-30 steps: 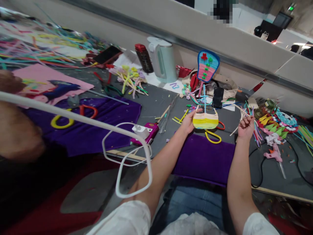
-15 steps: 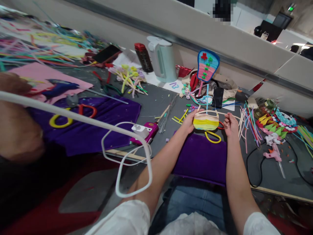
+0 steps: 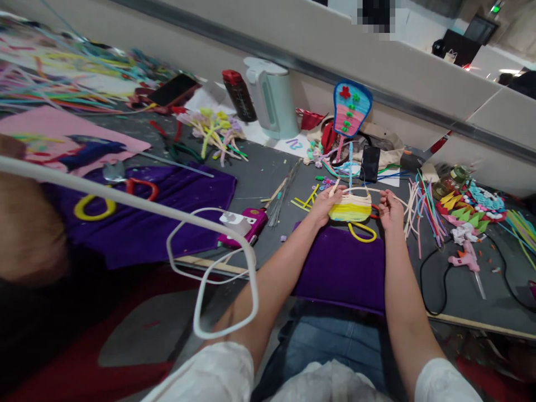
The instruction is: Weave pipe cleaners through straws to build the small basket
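My left hand (image 3: 321, 206) is closed on the left side of a small flat piece wound in yellow and cream pipe cleaner (image 3: 350, 210), with a hint of blue at its lower edge. My right hand (image 3: 392, 210) pinches a cream pipe cleaner (image 3: 374, 190) that runs across the top of the piece; its tail passes to the right of the fingers. Behind and below the piece lie scissors with a yellow and a red handle loop (image 3: 362, 233), partly hidden. Nearest me, a purple cloth (image 3: 341, 273) covers the table's front edge between my forearms.
A white cable (image 3: 138, 201) loops across the left foreground. Another person's blurred arm (image 3: 31, 223) is at far left. A kettle (image 3: 276, 106), a bottle (image 3: 239, 97) and a fan-shaped pipe-cleaner piece (image 3: 352, 111) stand behind. A pink glue gun (image 3: 467, 258) lies right, near loose pipe cleaners (image 3: 429, 206).
The view has shifted slightly, so the scene sits a little further left. Both hands keep their hold, with the right fingers still pinching the cream pipe cleaner.
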Motion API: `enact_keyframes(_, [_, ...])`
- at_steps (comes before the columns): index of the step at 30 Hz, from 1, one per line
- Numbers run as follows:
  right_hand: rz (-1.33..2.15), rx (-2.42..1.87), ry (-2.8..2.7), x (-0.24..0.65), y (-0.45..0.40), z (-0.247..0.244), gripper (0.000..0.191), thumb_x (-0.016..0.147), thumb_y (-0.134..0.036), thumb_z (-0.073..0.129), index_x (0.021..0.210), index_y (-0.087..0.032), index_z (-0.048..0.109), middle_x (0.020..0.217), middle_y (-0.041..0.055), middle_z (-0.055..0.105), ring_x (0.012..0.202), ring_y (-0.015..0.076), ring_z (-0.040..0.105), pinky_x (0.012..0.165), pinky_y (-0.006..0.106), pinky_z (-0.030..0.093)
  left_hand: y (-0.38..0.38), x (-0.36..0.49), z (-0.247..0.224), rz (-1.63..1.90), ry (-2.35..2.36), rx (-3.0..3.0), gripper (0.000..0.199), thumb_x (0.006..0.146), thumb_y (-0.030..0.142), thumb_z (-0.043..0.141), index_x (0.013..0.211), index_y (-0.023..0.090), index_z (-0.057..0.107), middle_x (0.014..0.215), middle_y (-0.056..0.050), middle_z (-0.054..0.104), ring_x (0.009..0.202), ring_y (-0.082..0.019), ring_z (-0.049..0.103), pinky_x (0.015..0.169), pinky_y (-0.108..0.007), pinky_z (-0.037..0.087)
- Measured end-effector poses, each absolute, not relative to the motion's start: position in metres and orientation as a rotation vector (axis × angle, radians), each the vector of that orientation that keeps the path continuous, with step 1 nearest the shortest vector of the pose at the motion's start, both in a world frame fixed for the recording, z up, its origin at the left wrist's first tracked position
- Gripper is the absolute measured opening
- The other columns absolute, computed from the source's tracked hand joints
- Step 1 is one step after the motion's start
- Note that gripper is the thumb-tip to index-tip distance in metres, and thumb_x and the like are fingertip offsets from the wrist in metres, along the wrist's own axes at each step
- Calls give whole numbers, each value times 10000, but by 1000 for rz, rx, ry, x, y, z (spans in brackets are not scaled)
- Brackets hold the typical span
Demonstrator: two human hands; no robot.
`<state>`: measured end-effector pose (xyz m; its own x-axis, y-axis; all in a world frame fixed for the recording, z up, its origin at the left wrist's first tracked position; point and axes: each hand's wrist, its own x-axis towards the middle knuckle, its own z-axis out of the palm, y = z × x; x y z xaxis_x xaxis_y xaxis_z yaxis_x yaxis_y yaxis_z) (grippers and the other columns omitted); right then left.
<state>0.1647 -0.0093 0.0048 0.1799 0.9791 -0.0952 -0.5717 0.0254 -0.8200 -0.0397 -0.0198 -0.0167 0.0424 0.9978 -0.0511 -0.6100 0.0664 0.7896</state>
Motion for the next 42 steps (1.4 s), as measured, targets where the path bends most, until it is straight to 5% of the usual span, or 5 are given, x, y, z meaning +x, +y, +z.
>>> enact_keyframes(14, [855,-892,-1118,136,-30,22,274,797,-461,642,888,-205,673,952,46,706,681,102,610,476,193,447,-23,-39,-19,1285,807,730,465,579,496,854,809,129,685,765,-79,730,664,-183,667,668,-295,522])
enact_keyframes(21, [498,-1161,-1333,141,-31,13,381,873,-439,530,1145,-204,656,899,37,702,640,110,620,648,247,527,-20,-40,-22,1338,841,691,478,507,435,898,788,140,648,831,-68,726,636,-140,632,654,-274,511])
enact_keyframes(29, [841,-981,-1002,139,-28,22,261,791,-407,646,926,-196,577,747,-14,679,597,122,671,494,218,540,-23,-35,-24,1370,838,811,766,525,371,887,1189,214,540,893,-23,692,682,-154,644,669,-279,507])
enact_keyframes(38, [1065,-928,-884,141,-25,20,258,713,-293,693,878,-201,517,709,-14,704,582,135,691,470,210,544,-26,-36,-18,1342,806,877,560,608,550,815,978,148,691,895,-64,712,730,-160,635,695,-266,474])
enact_keyframes(42, [1108,-1067,-951,135,-23,15,285,701,-309,708,879,-192,519,707,-6,694,467,97,604,383,174,434,-25,-37,-20,1343,832,849,559,574,547,839,926,128,724,830,-72,723,704,-164,641,690,-268,476])
